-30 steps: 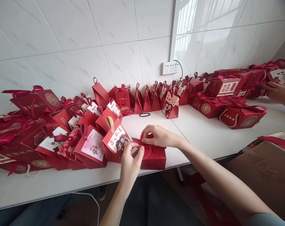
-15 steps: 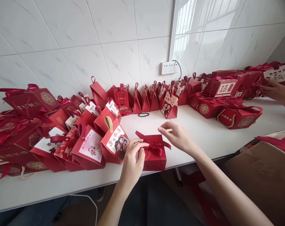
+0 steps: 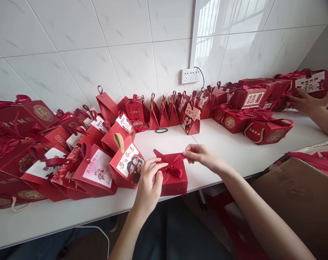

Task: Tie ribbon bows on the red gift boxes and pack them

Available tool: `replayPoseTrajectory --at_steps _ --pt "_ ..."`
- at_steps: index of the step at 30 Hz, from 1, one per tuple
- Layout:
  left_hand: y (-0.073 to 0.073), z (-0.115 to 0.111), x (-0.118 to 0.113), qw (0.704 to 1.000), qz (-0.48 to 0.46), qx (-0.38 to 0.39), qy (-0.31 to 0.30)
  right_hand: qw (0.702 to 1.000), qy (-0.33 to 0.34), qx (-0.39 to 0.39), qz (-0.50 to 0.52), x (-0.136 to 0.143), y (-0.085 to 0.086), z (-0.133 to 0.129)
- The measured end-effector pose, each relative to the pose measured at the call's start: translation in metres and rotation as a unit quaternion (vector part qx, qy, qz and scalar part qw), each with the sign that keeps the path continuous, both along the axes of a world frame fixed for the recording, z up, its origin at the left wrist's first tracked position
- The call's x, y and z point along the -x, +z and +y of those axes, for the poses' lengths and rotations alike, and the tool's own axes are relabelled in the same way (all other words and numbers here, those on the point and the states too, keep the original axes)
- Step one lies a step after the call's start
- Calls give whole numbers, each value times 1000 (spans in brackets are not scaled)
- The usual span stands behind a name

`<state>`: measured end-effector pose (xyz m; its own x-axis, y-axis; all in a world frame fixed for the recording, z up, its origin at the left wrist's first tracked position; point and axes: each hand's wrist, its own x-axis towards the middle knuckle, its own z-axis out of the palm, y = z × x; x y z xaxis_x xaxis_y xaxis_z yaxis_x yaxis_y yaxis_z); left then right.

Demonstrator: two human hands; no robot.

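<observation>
A red gift box [image 3: 172,189] sits at the table's front edge, with a dark red ribbon [image 3: 176,170] tied in a bow on top. My right hand [image 3: 203,156] pinches the ribbon's right end between thumb and fingers. My left hand [image 3: 149,182] lies over the box's left side, fingers apart, a fingertip at the bow's knot. Just left of that hand stands a red box with a cartoon couple label [image 3: 130,163] and a tan loop. Behind the gift box are a black ring-shaped band [image 3: 161,130] and a small triangular box [image 3: 190,121].
Many red gift boxes [image 3: 20,159] crowd the left; others [image 3: 268,131] are stacked at right. Another person's hand [image 3: 311,103] touches boxes at far right. A cardboard box [image 3: 296,195] stands right of my arm. A power socket [image 3: 191,76] is on the tiled wall.
My right hand has closed on the ribbon's right end, where it hovered open before. My left hand stays by the knot. The other person's hand has shifted, and the view has turned slightly.
</observation>
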<state>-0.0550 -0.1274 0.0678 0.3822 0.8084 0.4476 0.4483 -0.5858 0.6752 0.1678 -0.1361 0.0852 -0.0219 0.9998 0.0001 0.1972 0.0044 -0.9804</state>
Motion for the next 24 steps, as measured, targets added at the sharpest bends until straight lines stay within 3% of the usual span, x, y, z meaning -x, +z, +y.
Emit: replayPoseTrajectory --at_steps 6,8,10,12,15,19,24 --pt "1 0 -1 1000 27 -12 -2 999 14 -41 25 8 10 34" --pt "1 0 -1 999 31 -13 -6 999 26 -30 0 10 7 46" --pt "2 0 -1 999 31 -9 -5 998 -5 -30 -62 10 3 51" --pt "1 0 -1 1000 27 -1 -1 983 -99 -76 -134 10 2 42" --pt "0 -1 -2 1000 17 14 -1 942 -233 -155 -186 15 8 6" --pt "-2 0 -1 999 -8 35 -6 962 -107 -36 -248 32 19 -45" --pt "-2 1 2 998 -39 56 -15 968 -81 -8 -239 46 20 -54"
